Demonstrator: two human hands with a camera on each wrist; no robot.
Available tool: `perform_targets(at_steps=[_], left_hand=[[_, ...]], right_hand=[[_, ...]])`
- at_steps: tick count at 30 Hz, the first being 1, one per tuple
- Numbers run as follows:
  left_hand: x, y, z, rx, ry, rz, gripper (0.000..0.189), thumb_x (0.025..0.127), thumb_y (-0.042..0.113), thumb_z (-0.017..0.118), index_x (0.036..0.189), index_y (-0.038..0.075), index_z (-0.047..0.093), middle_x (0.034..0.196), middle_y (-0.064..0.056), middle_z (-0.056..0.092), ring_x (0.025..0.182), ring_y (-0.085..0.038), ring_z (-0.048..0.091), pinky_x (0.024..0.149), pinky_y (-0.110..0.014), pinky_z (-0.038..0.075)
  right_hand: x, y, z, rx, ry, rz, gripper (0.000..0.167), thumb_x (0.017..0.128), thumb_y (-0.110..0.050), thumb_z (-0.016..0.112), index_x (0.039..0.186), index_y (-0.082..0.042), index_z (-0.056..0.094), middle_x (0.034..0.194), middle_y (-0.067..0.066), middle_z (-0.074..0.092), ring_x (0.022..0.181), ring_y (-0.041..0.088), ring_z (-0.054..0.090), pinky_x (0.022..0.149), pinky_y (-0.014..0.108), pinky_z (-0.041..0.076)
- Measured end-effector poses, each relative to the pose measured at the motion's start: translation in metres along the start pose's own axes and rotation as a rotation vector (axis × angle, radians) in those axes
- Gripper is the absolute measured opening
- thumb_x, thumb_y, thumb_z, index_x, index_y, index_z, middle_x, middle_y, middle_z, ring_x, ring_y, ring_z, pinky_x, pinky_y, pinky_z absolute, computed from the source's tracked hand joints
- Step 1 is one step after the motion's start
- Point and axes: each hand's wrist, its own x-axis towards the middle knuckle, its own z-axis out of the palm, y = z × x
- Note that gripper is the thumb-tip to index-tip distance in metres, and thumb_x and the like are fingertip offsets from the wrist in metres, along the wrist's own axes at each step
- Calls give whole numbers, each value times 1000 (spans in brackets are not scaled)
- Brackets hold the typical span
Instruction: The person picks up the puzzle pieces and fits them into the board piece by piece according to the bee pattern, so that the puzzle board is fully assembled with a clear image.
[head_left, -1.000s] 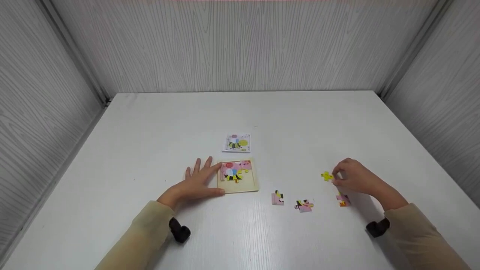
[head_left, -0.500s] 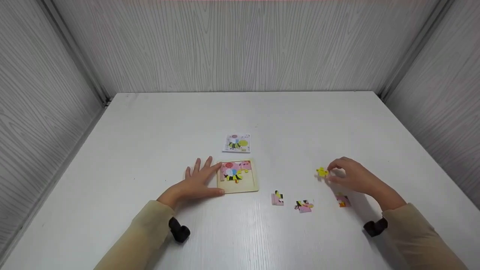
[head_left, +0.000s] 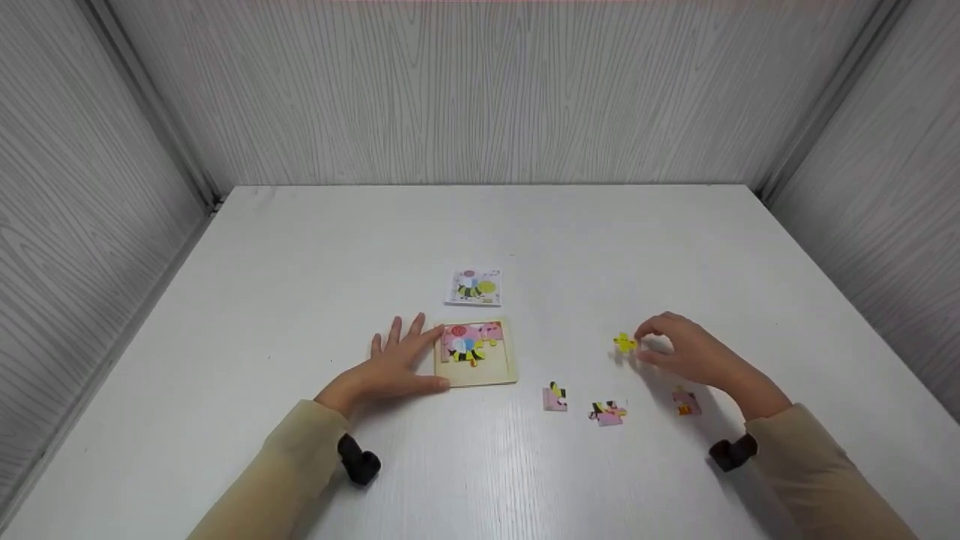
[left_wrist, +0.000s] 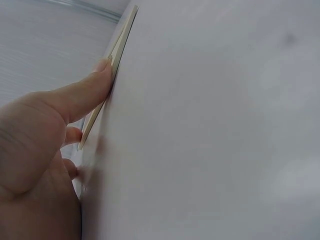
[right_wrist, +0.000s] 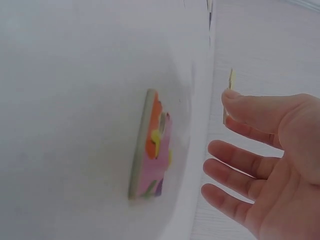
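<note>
My right hand (head_left: pixel 686 352) pinches a yellow puzzle piece (head_left: pixel 624 343) between thumb and forefinger, raised off the table. In the right wrist view that puzzle piece (right_wrist: pixel 231 80) shows edge-on, the other fingers loosely bent. My left hand (head_left: pixel 397 366) lies with fingers spread at the left side of the wooden puzzle tray (head_left: pixel 480 373), its thumb and forefinger touching the frame. A partly assembled bee picture (head_left: pixel 466 346) fills the tray's upper left. Seen from the left wrist, the thumb (left_wrist: pixel 92 90) rests against the tray's edge.
A small picture card (head_left: pixel 474 287) with a bee lies behind the tray. Loose pieces lie to the right: a pink corner piece (head_left: pixel 555 397), a striped piece (head_left: pixel 608 412) and a pink-orange piece (head_left: pixel 685 401). Grey wood-grained panels (head_left: pixel 480 90) enclose the white table.
My right hand has lifted the yellow piece off the table and carried it left, uncovering the pink-orange piece. The left hand and tray have stayed in place.
</note>
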Motion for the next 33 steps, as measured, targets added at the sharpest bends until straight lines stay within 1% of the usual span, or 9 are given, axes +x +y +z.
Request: perform_targets(at_steps=[5, 12, 25, 33], left_hand=[[0, 0, 0, 5, -3, -2, 92, 79, 58, 62, 150, 22, 17, 155, -9, -8, 136, -33, -22, 103, -57, -15], [0, 1, -2, -23, 1, 8, 91, 79, 57, 63, 150, 22, 19, 155, -9, -8, 136, -33, -22, 102, -57, -16], [2, -2, 0, -13, -1, 10, 91, 79, 57, 63, 150, 20, 18, 155, -11, -7, 136, -36, -21, 102, -58, -15], [1, -1, -1, -14, -10, 4, 92, 79, 58, 62, 150, 22, 17, 155, -9, -9, 136, -34, -22, 103, -57, -16]], right_hand=[[4, -5, 3, 9, 6, -13, 26, 88, -21, 65, 110, -7, 61, 115, 10, 56, 112, 33, 49, 92, 50, 40], [11, -12, 8, 18, 26, -95, 23, 89, -20, 64, 108, -8, 61, 113, 9, 57, 109, 32, 51, 90, 49, 41], [24, -28, 17, 27, 14, -130, 25, 88, -19, 65, 109, -7, 61, 110, 7, 58, 108, 28, 52, 92, 47, 42], [31, -40, 22, 53, -4, -159, 24, 87, -16, 66, 109, -7, 61, 110, 5, 58, 108, 26, 52, 92, 44, 42]])
